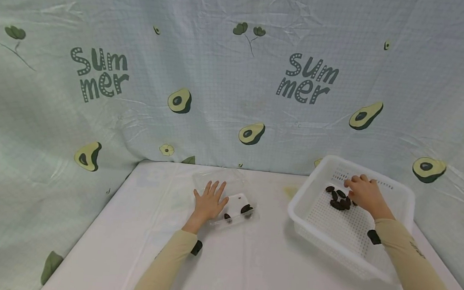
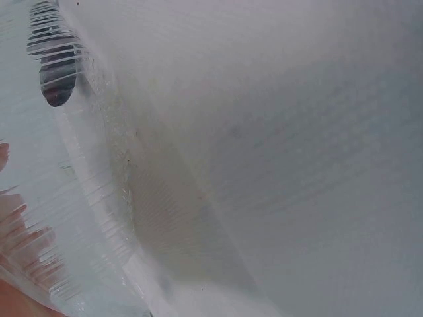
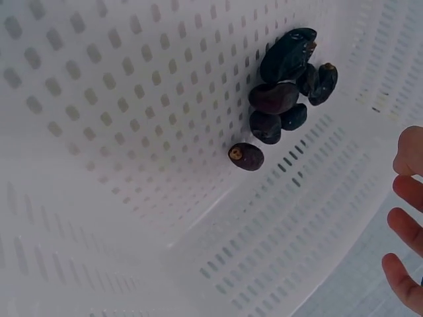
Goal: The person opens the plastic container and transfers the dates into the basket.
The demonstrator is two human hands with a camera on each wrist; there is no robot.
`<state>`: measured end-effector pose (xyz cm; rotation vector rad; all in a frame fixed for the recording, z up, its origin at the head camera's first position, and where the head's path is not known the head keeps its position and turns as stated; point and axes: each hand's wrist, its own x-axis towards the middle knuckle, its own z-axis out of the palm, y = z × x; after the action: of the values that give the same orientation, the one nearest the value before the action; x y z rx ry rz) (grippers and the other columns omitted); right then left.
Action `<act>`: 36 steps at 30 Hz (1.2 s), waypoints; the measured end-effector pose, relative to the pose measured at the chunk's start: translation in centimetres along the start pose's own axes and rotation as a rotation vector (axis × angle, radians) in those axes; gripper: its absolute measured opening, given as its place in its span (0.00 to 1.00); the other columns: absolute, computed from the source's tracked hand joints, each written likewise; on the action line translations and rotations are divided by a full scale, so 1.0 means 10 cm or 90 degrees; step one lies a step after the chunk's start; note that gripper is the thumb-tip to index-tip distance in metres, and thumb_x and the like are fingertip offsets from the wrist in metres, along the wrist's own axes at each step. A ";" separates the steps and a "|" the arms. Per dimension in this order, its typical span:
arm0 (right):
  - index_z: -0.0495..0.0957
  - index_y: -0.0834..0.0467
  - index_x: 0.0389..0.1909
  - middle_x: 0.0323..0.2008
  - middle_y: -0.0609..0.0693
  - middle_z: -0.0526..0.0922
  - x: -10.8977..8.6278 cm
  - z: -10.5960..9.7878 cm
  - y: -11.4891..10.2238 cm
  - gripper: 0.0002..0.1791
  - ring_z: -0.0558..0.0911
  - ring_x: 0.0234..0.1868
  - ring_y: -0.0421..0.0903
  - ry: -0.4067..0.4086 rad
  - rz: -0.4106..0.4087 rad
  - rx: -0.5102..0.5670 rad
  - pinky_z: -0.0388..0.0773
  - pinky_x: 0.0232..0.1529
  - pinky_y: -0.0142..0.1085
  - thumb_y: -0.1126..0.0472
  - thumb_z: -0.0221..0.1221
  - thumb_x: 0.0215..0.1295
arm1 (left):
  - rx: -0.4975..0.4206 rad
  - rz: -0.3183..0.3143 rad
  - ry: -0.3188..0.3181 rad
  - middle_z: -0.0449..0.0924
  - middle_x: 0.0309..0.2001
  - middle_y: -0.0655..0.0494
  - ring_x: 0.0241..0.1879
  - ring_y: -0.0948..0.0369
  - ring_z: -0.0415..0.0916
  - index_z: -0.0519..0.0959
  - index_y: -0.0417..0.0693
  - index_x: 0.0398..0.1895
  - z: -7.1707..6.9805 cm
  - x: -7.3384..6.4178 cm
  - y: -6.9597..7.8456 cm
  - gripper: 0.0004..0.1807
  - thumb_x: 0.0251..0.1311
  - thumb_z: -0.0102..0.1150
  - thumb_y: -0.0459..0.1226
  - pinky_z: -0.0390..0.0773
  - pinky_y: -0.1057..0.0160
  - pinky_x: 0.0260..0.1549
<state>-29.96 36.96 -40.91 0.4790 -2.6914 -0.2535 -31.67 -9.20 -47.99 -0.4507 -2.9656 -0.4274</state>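
My left hand (image 1: pixel 207 204), fingers spread, rests at the left side of a clear plastic box (image 1: pixel 227 224) with its lid (image 1: pixel 214 176) folded back. A few dark brown dates (image 1: pixel 246 209) lie inside it. In the left wrist view, one date (image 2: pixel 58 86) shows through the ribbed plastic, and so do parts of the hand (image 2: pixel 20 234). My right hand (image 1: pixel 366 195) is over the white basket (image 1: pixel 331 240), its fingers loosely bent. Several dates (image 1: pixel 340 204) lie on the basket floor beside it. The right wrist view shows these dates (image 3: pixel 274 99) away from the fingers (image 3: pixel 404 228), with nothing seen held.
A white cloth covers the table (image 1: pixel 102 248). Behind it hangs a pale curtain (image 1: pixel 220 73) printed with avocados and lettering. High perforated walls (image 3: pixel 264 238) surround the dates in the basket, which stands at the table's right side.
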 end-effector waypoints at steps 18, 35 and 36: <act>0.75 0.56 0.29 0.27 0.51 0.73 0.24 -0.16 -0.28 0.17 0.69 0.29 0.50 0.211 -0.171 0.014 0.65 0.24 0.43 0.69 0.68 0.36 | 0.018 -0.013 -0.004 0.50 0.69 0.50 0.69 0.49 0.43 0.49 0.57 0.69 -0.02 0.04 0.05 0.30 0.65 0.32 0.55 0.44 0.30 0.56; 0.77 0.54 0.30 0.29 0.49 0.76 0.42 -0.67 -1.16 0.14 0.72 0.32 0.47 0.263 -0.244 0.113 0.67 0.27 0.40 0.68 0.66 0.40 | 0.014 -0.020 -0.010 0.51 0.69 0.49 0.69 0.48 0.43 0.51 0.56 0.69 -0.04 0.01 0.08 0.30 0.66 0.34 0.54 0.44 0.30 0.55; 0.77 0.54 0.30 0.29 0.49 0.76 0.43 -0.69 -1.21 0.13 0.72 0.32 0.47 0.268 -0.250 0.117 0.67 0.27 0.40 0.68 0.66 0.41 | 0.013 -0.018 -0.010 0.51 0.69 0.49 0.69 0.48 0.43 0.51 0.55 0.69 -0.05 0.01 0.08 0.30 0.66 0.34 0.53 0.44 0.30 0.55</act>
<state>-27.29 23.44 -36.12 0.9966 -2.2028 -0.0059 -31.54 -8.59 -47.31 -0.4117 -2.9927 -0.3986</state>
